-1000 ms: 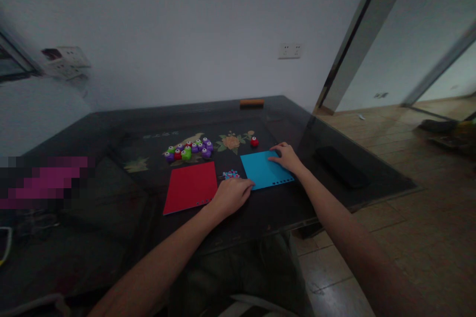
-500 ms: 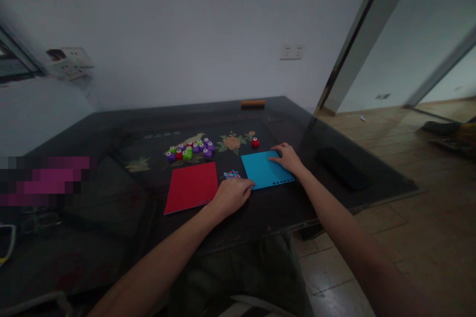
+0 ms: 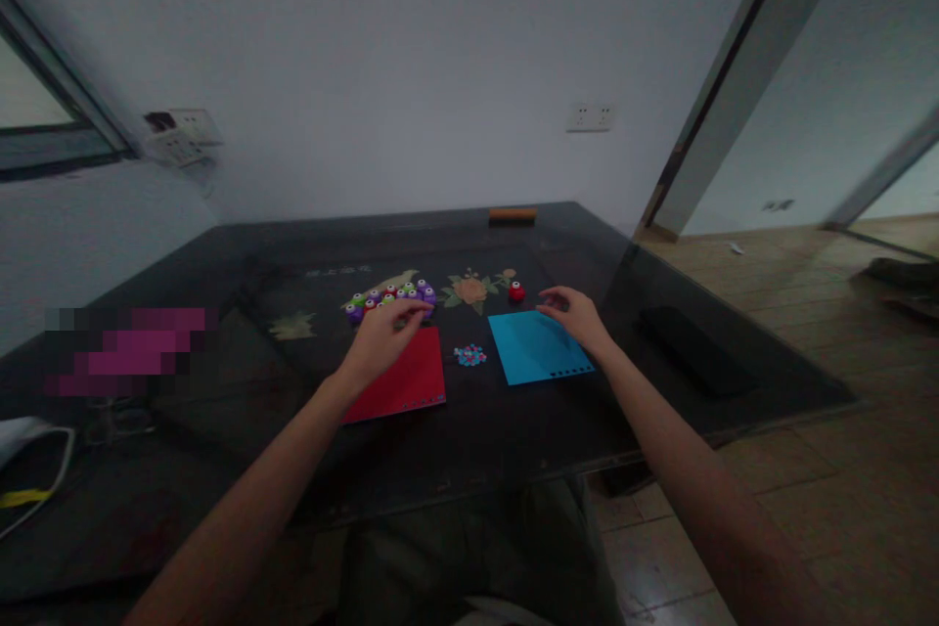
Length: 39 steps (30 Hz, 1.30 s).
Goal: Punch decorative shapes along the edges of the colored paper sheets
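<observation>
My left hand (image 3: 382, 340) is over the red sheet (image 3: 417, 377), its fingers stretched toward the cluster of small toys with eyes (image 3: 422, 290). These toys are purple, green and red, and my hand hides some of them. Nothing shows in its fingers. At the right edge of the blue sheet (image 3: 539, 349) is my right hand (image 3: 576, 315), thumb and fingers apart, holding nothing visible. A single red toy with an eye (image 3: 516, 291) stands just beyond the blue sheet. Between both sheets lies a small pile of pink, blue and white bits (image 3: 470, 355).
The dark table (image 3: 469, 440) has a painted flower pattern. A brown cylinder (image 3: 512, 215) lies near its back edge. To the right is a long black case (image 3: 693, 349). A white cable (image 3: 63, 469) is at the far left, and a wall stands behind.
My left hand has left the blue sheet's lower left corner and moved left over the red sheet. The right hand stays by the blue sheet's right edge. The camera view has shifted slightly.
</observation>
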Each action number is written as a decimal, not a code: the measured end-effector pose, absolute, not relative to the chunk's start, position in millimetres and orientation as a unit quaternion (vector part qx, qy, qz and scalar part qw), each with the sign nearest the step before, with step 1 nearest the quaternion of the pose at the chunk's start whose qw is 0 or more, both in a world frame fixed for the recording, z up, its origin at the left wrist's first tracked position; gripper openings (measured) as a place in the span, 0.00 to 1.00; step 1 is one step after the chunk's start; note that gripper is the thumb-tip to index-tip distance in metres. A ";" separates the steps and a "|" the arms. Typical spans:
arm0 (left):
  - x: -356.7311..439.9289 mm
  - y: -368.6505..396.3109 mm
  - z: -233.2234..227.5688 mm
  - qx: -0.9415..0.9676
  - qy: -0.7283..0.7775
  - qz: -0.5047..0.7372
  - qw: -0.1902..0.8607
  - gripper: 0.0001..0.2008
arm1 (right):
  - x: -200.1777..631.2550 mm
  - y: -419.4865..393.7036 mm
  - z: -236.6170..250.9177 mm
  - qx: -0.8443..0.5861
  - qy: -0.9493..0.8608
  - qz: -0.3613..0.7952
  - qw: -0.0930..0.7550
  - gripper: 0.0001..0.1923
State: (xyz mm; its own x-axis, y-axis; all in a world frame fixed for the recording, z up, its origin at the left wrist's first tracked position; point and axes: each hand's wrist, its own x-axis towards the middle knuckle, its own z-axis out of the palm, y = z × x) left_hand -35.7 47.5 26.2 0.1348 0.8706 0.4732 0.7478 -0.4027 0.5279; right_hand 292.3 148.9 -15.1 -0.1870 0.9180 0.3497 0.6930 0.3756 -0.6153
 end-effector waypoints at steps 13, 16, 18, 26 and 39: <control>-109.4 59.4 -13.2 0.754 0.612 0.220 0.096 0.17 | 118.6 111.0 4.0 -0.377 -0.901 0.138 0.164 0.21; -106.6 55.4 -13.0 0.758 0.626 0.151 0.100 0.27 | 109.4 109.8 -10.0 -0.367 -0.912 0.085 0.162 0.29; -107.1 53.5 -13.6 0.749 0.645 0.119 0.095 0.31 | 109.8 109.8 -15.9 -0.366 -0.912 0.073 0.167 0.34; -113.6 57.5 -21.4 0.741 0.658 0.105 0.082 0.35 | 108.1 112.0 -22.5 -0.364 -0.918 0.072 0.138 0.38; -115.9 63.0 -26.5 0.738 0.663 0.098 0.071 0.39 | 108.2 118.4 -27.5 -0.361 -0.920 0.080 0.133 0.36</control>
